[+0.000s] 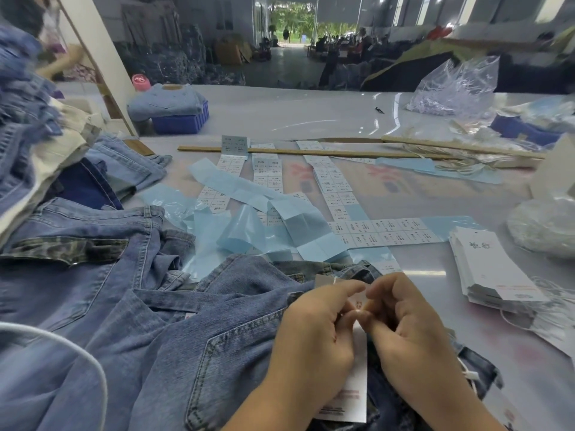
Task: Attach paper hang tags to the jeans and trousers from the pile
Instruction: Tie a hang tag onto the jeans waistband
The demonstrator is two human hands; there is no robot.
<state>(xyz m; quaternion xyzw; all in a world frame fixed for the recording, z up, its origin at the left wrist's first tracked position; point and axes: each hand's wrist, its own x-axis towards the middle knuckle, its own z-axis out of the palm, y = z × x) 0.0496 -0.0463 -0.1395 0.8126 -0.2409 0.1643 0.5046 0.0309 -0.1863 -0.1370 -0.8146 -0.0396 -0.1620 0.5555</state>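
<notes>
Nearest: left hand (314,334) and right hand (407,321), fingertips curled together, pinching the top of a white hang tag (351,396) lying on the blue jeans (199,331). Right: stack of loose tags (494,272). Beyond: label strips (382,233) on the table (311,116).

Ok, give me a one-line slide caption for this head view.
Both hands, left hand and right hand, pinch a paper hang tag over blue jeans, spare tags stacked alongside.
</notes>
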